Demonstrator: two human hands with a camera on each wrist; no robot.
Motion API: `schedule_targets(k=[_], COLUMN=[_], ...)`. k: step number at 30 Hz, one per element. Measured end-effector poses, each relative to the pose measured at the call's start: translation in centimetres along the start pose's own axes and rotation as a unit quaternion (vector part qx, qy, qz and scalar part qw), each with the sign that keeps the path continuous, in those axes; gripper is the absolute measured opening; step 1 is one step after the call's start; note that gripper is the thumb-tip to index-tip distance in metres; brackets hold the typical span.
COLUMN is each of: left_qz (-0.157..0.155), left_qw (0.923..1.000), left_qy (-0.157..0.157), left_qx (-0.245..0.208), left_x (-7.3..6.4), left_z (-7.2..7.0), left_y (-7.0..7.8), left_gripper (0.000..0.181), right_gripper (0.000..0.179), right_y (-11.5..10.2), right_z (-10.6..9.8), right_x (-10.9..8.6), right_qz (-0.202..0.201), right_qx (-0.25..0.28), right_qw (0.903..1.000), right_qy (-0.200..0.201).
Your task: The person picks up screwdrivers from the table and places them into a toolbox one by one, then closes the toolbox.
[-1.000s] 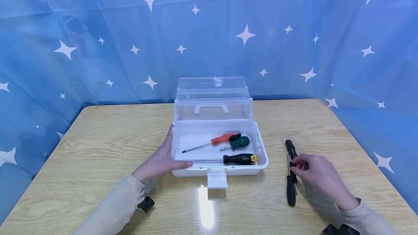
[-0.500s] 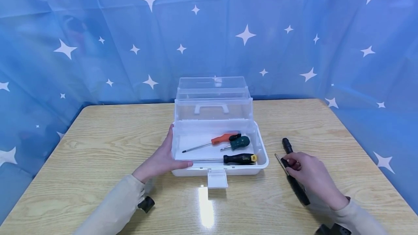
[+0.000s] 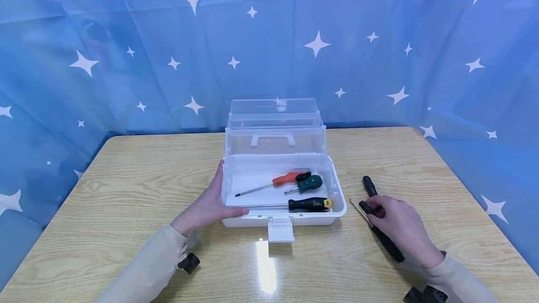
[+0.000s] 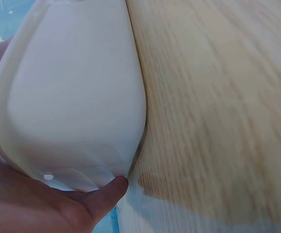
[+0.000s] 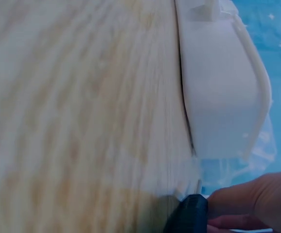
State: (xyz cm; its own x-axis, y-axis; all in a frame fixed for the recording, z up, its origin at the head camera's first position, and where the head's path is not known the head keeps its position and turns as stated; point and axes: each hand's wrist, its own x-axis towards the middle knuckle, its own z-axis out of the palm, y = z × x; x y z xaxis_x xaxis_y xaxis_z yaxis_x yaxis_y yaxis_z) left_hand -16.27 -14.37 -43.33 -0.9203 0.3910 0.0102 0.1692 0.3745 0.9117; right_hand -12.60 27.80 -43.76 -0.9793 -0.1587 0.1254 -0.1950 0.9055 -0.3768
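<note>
A white toolbox (image 3: pixel 278 221) stands with its clear lid (image 3: pixel 275 127) raised. Inside lie an orange-handled screwdriver (image 3: pixel 286 179), a stubby green-handled screwdriver (image 3: pixel 309 183) and a black-and-yellow screwdriver (image 3: pixel 309 205). My left hand (image 3: pixel 208 207) grips the box's left end, thumb over the front rim. Right of the box, my right hand (image 3: pixel 400 223) pinches a black-handled screwdriver (image 3: pixel 366 207), mostly hidden by the fingers. Under and beside that hand are another screwdriver with a black handle (image 3: pixel 389 246) and a third black handle (image 3: pixel 368 185). A dark handle (image 5: pixel 189 213) shows by the fingers in the right wrist view.
The box's front latch (image 3: pixel 280 230) hangs down and outward. All of this is on a wood-grain table (image 3: pixel 139 191), backed by a blue star-patterned curtain (image 3: pixel 269 60).
My right hand has shifted slightly left. The lower black-handled screwdriver has swung, its shaft now pointing up and left, its handle down and right. The left hand and box have not moved.
</note>
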Motion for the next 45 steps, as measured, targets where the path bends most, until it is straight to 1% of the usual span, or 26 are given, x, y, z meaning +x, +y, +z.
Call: schedule_targets(k=[6, 12, 16, 20, 25, 30, 33, 40, 43, 45], left_qz=[0.007, 0.001, 0.004, 0.01, 0.015, 0.024, 0.023, 0.015, 0.014, 0.014], left_qw=[0.9999, 1.0, 1.0, 0.9999, 0.9998, 0.9994, 0.9995, 0.9998, 0.9998, 0.9998], left_qy=[0.001, 0.0, 0.0, 0.0, -0.001, -0.004, -0.004, -0.002, -0.002, -0.002], left_qx=[-0.009, -0.003, -0.005, -0.01, -0.014, -0.023, -0.021, -0.015, -0.014, -0.014], left_x=[0.1, 0.0, 0.1, 0.1, 0.1, 0.2, 0.1, 0.1, 0.0, 0.0], left_z=[0.0, 0.0, 0.0, 0.0, 0.1, 0.1, 0.1, 0.1, 0.1, 0.1], left_y=[0.0, 0.0, -0.1, -0.1, 0.0, -0.1, -0.1, 0.0, 0.0, 0.0], left_gripper=[0.127, 0.128, 0.127, 0.127, 0.127, 0.125, 0.125, 0.125, 0.126, 0.126], right_gripper=[0.024, 0.025, 0.024, 0.023, 0.022, 0.021, 0.02, 0.02, 0.02, 0.02], right_y=[0.0, -0.2, -0.3, -0.2, -0.4, -0.6, -0.8, -1.0, -1.1, -1.1], right_z=[-0.1, -0.8, -1.2, -1.4, -1.8, -2.2, -2.4, -2.9, -3.0, -3.2], right_x=[0.1, 0.1, 0.3, 0.7, 1.0, 1.3, 1.5, 1.9, 2.0, 2.1], right_qz=[0.001, -0.001, 0.002, 0.001, -0.001, -0.003, -0.005, -0.036, -0.048, -0.051], right_qx=[0.012, 0.049, 0.07, 0.081, 0.081, 0.077, 0.078, 0.086, 0.098, 0.113], right_qw=[0.9999, 0.9986, 0.9973, 0.9966, 0.9967, 0.997, 0.9966, 0.9936, 0.9913, 0.9897], right_qy=[-0.007, -0.019, -0.022, -0.015, -0.007, 0.013, 0.025, 0.064, 0.074, 0.071])
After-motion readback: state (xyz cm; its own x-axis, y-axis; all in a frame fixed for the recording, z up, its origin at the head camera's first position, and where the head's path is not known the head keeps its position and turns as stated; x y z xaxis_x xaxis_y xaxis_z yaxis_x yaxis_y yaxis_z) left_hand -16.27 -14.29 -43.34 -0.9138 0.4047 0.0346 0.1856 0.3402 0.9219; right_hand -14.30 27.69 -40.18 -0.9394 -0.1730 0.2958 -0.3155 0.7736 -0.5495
